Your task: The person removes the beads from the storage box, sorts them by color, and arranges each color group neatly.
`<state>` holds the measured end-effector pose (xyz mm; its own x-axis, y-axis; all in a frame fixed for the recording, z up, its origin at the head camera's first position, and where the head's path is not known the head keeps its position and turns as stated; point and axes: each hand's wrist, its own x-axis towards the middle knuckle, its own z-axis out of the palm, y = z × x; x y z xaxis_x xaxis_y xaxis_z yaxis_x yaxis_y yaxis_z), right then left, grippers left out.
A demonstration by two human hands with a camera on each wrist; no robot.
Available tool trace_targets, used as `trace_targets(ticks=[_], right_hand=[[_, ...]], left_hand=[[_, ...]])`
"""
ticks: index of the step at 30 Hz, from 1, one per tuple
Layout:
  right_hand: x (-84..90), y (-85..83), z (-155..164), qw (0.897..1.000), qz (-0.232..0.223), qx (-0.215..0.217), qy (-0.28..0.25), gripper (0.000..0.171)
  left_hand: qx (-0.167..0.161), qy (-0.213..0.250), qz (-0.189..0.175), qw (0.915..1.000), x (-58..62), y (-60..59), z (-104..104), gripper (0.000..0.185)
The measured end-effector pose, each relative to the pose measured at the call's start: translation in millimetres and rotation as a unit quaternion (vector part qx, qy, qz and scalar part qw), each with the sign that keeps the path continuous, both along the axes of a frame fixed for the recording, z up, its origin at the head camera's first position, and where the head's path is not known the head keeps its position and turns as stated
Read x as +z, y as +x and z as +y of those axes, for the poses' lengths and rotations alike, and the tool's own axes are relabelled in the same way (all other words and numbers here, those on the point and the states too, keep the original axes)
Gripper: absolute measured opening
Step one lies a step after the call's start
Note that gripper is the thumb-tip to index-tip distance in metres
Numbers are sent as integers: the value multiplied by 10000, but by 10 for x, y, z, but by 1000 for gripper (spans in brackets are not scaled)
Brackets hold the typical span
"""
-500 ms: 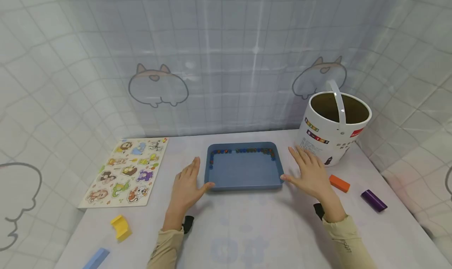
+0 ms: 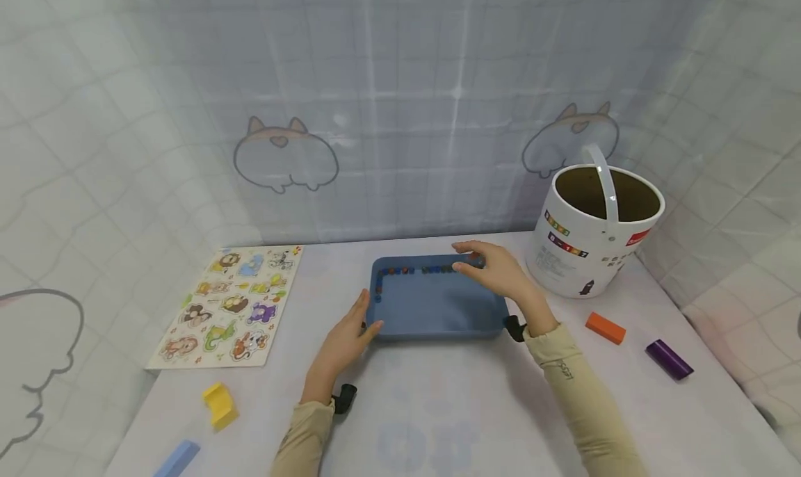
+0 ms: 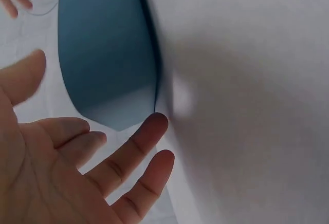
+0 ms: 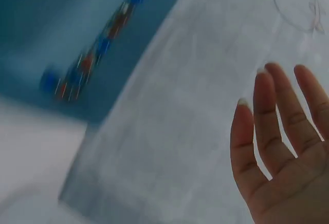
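A shallow blue tray (image 2: 438, 317) lies on the table, with small blue and reddish-brown beads (image 2: 400, 271) lined along its far and left edges. My left hand (image 2: 343, 338) is at the tray's near left corner, fingers extended, fingertips right at the rim; the left wrist view shows its fingers (image 3: 128, 154) spread beside the tray's end. My right hand (image 2: 497, 272) reaches over the tray's far right corner with nothing in its grasp, hiding some beads there. In the right wrist view its fingers (image 4: 267, 116) are extended.
A white bucket (image 2: 578, 254) with a handle stands at the back right. Near it lie an orange block (image 2: 605, 328) and a purple block (image 2: 669, 359). An animal puzzle board (image 2: 231, 306) lies at left, with a yellow block (image 2: 220, 406) and a light blue block (image 2: 178, 459) in front.
My right hand has moved left from beside the tray to above its far right corner. My left hand has shifted slightly right, closer against the tray's near left corner.
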<state>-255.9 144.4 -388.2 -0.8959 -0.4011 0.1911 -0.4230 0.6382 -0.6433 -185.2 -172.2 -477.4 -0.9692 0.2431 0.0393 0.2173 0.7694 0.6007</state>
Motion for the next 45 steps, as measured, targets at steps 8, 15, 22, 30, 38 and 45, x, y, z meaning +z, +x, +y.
trace_targets(ticks=[8,15,22,30,38,45], right_hand=[[-245,-344,-696,9807,-1555,986,-650,37],[-487,-498,-1131,9663,-2388,849,-457,31],[-506,-478,-1450,9642,-2623,340,-193,24],[-576,-449,-1722,9694,-2384,-246,529,16],[-648,-463,-1814,9710,-2111,-418,1042,7],[-580,-518,-1733,9730,-2133,-161,872,11]], left_hand=[[20,-486,159,9987,-9,-33,34,67],[-12,-745,209,9970,-44,-14,53,65],[-1,-673,201,9975,-31,-5,35,64],[-27,-629,140,9979,-74,18,50,66],[-21,-593,228,9980,-101,53,75,66],[2,-574,258,9980,-67,46,73,65]])
